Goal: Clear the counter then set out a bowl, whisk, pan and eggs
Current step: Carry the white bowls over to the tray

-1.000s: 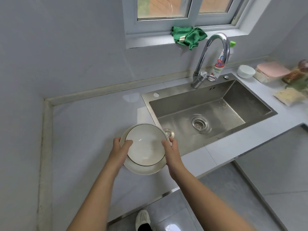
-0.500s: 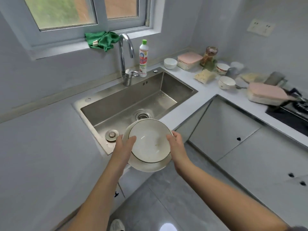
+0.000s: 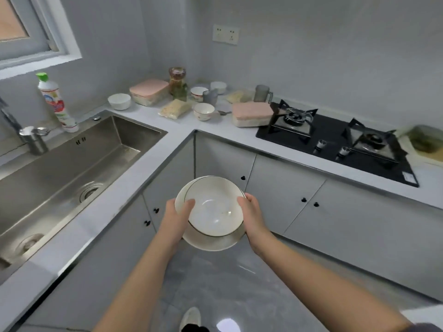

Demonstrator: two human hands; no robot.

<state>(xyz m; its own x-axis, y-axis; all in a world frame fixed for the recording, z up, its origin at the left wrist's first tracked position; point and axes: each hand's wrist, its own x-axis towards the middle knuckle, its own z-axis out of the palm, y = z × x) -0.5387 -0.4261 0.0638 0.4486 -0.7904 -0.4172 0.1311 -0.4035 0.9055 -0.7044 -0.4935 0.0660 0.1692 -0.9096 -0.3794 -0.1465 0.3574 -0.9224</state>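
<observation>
Snugly, both hands [image 3: 176,219] [image 3: 254,218] round bowl [image 3: 213,212]

bowls [image 3: 213,212] | was: over sink [image 3: 115,149] edge | now: over floor [image 3: 227,279]

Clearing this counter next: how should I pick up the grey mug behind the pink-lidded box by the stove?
By its handle, likely from the right: the grey mug stands upright, handle jutting toward the stove, and the pink-lidded box blocks its front.

Glossy ceramic bowl [image 3: 213,209], brushed-steel sink [image 3: 72,164]
</observation>
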